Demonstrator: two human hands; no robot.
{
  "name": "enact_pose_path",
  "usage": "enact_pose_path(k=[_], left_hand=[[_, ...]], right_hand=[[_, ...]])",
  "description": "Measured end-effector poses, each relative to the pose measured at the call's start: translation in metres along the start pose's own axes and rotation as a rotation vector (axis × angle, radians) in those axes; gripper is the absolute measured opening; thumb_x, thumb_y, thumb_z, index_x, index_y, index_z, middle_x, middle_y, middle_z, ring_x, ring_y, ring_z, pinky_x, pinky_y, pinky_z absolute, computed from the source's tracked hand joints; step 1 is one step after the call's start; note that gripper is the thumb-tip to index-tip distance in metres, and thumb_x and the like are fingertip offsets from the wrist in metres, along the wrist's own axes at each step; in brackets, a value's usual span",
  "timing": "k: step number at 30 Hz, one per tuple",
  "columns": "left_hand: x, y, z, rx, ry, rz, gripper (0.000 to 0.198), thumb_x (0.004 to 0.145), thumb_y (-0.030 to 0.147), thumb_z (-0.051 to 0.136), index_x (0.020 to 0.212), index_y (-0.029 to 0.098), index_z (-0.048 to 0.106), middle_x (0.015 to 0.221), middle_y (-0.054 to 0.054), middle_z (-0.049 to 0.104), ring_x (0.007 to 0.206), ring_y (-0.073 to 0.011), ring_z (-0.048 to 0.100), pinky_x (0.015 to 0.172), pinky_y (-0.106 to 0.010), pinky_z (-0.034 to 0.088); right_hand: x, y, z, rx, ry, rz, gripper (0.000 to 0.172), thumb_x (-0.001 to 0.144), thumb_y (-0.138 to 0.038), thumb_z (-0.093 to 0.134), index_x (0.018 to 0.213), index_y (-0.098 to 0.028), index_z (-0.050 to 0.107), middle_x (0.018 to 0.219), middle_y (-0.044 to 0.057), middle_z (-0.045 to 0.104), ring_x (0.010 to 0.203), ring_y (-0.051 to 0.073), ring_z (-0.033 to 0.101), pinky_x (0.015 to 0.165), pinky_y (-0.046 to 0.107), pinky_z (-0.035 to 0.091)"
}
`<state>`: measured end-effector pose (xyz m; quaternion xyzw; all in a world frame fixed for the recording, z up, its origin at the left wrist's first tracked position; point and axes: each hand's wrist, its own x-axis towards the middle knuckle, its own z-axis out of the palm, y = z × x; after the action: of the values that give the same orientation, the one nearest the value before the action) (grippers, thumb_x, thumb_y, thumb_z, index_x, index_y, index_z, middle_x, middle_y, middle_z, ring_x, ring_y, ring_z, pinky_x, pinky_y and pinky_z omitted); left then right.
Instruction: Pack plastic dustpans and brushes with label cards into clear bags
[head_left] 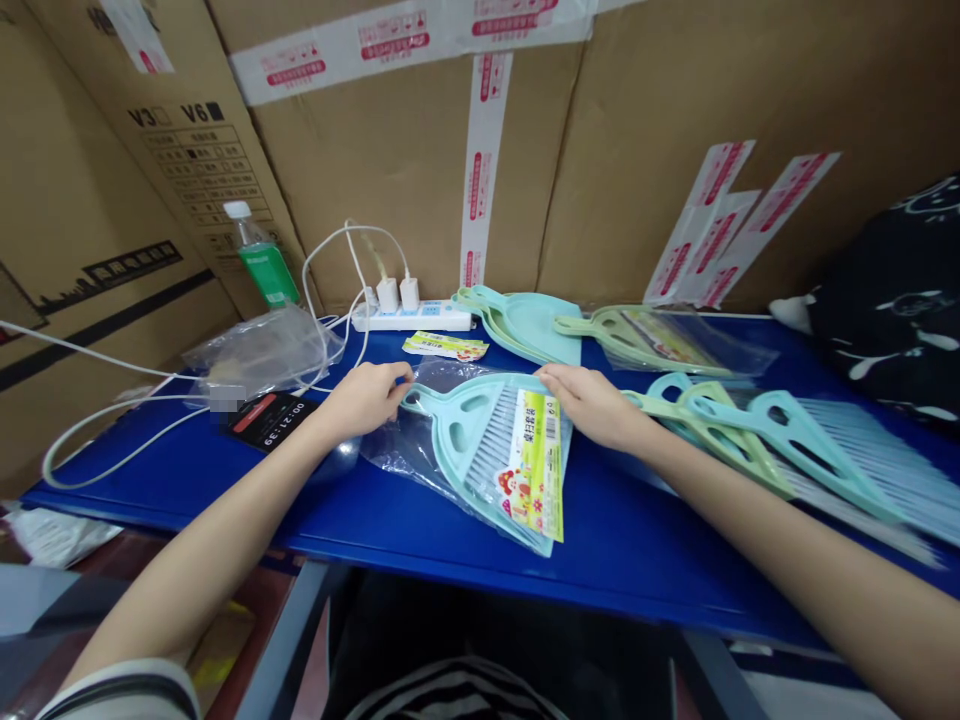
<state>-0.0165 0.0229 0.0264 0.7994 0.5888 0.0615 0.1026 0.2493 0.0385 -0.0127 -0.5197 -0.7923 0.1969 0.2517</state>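
Note:
A light blue dustpan and brush set (pixel 491 455) with a green and yellow label card (pixel 536 470) lies on the blue table (pixel 615 540), partly inside a clear plastic bag (pixel 397 450). My left hand (pixel 367 397) is closed, pinching the bag's open end at the handle of the set. My right hand (pixel 592 405) is closed on the far right edge of the bag by the label card.
Loose blue dustpans (pixel 529 322) and a bagged green set (pixel 660 340) lie behind. Blue and green brushes (pixel 780 440) are piled at the right. A power strip (pixel 412 315) with chargers and white cables, a green bottle (pixel 259 255), a black timer (pixel 271 420) and cardboard boxes (pixel 675 130) stand behind.

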Motion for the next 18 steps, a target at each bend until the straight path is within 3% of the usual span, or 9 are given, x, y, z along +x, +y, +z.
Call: enact_pose_path(k=[3, 6, 12, 18], left_hand=[[0.001, 0.001, 0.002, 0.061, -0.002, -0.004, 0.020, 0.088, 0.020, 0.037, 0.080, 0.019, 0.056, 0.050, 0.003, 0.061, 0.049, -0.0142, 0.059, 0.059, -0.025, 0.039], [0.003, 0.000, 0.004, 0.113, -0.008, -0.015, 0.024, 0.090, 0.019, 0.034, 0.075, 0.019, 0.054, 0.052, 0.001, 0.062, 0.053, -0.0156, 0.060, 0.060, -0.026, 0.039], [0.003, -0.002, 0.007, 0.240, 0.005, 0.001, 0.030, 0.090, 0.019, 0.032, 0.074, 0.019, 0.057, 0.054, -0.002, 0.063, 0.057, -0.0175, 0.062, 0.060, -0.027, 0.039], [0.001, 0.008, 0.002, 0.357, -0.081, -0.138, 0.033, 0.094, 0.022, 0.031, 0.092, 0.016, 0.063, 0.065, -0.005, 0.068, 0.075, -0.0243, 0.067, 0.070, -0.032, 0.045]], right_hand=[[-0.002, -0.001, -0.001, 0.192, -0.124, 0.115, 0.026, 0.090, -0.033, 0.035, 0.071, -0.022, 0.049, 0.060, 0.000, 0.055, 0.046, 0.013, 0.050, 0.047, 0.027, 0.043], [-0.004, -0.004, -0.004, 0.454, -0.205, 0.207, 0.021, 0.090, -0.035, 0.040, 0.080, -0.021, 0.051, 0.059, -0.003, 0.052, 0.043, 0.010, 0.044, 0.038, 0.022, 0.036], [-0.003, -0.010, -0.010, 0.854, -0.284, 0.410, 0.015, 0.090, -0.026, 0.046, 0.090, -0.018, 0.058, 0.066, -0.001, 0.055, 0.048, 0.008, 0.043, 0.036, 0.019, 0.031], [-0.002, -0.009, -0.011, 0.939, -0.265, 0.522, 0.010, 0.088, -0.022, 0.053, 0.091, -0.018, 0.062, 0.067, -0.001, 0.058, 0.048, 0.007, 0.045, 0.036, 0.017, 0.031]])
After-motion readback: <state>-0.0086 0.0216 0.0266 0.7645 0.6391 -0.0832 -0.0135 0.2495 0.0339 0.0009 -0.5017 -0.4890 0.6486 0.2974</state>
